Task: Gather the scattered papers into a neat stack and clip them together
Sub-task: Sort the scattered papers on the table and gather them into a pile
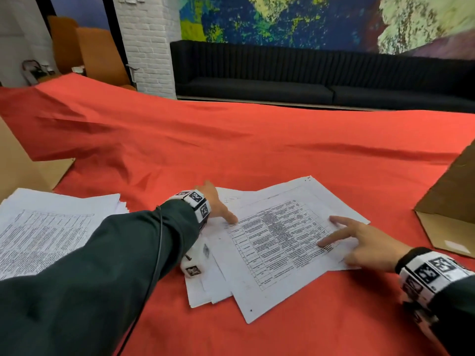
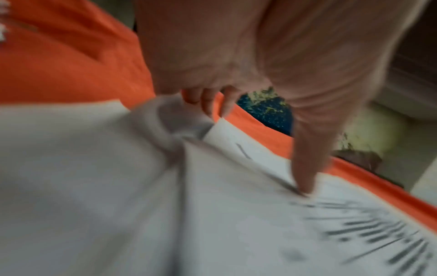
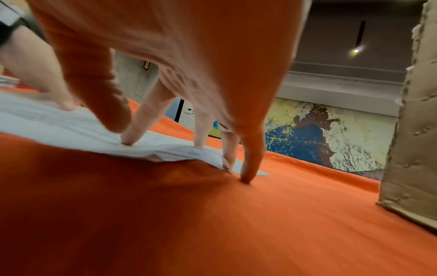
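both hands [image 1: 365,242] pressing papers [image 1: 272,242], red cloth [image 1: 231,145]

Blurred left hand [image 2: 248,56], thumb down on printed papers [image 2: 236,214] over orange cloth [image 2: 59,65]

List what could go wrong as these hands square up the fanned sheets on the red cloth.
1. The left hand and right hand press the fanned sheets with straight fingertips only; pushing inward may buckle or crease the top page.
2. The red cloth is already wrinkled and may bunch under sliding paper.
3. A second pile of papers lies close on the left; sheets could mix.
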